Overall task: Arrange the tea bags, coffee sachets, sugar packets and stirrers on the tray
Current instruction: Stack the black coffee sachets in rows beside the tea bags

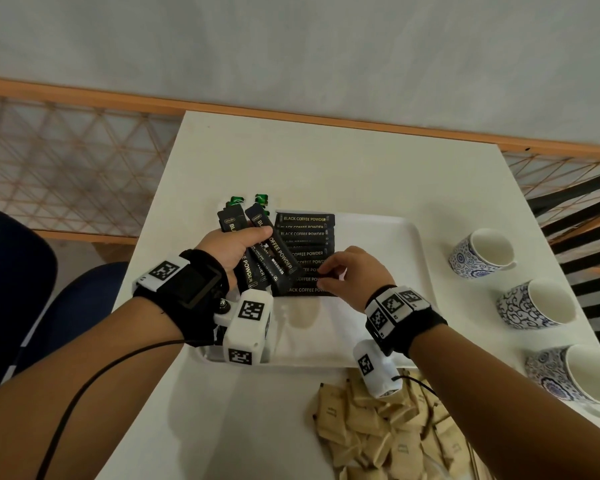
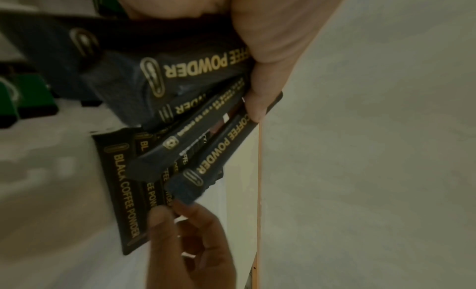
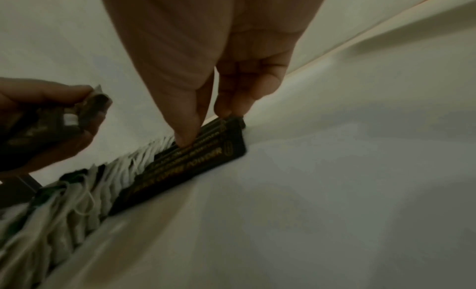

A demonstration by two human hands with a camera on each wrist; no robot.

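A white tray (image 1: 378,327) lies mid-table. On it, black coffee sachets (image 1: 305,244) lie overlapped in a row (image 3: 195,165). My left hand (image 1: 246,237) grips a fanned bunch of several more coffee sachets (image 2: 203,114) just left of that row. My right hand (image 1: 328,277) pinches the right end of a sachet near the row's front, thumb and fingertips (image 3: 185,138) on it. Tea bags with green tags (image 1: 238,200) lie on the tray to the left of the row, white in the right wrist view (image 3: 77,201). A pile of brown sugar packets (image 1: 378,427) lies off the tray, front right.
Three blue-patterned white cups (image 1: 482,252) lie on their sides along the table's right edge. A dark blue chair (image 1: 32,289) stands to the left. The back half of the white table (image 1: 326,161) is bare. A wooden rail runs behind it.
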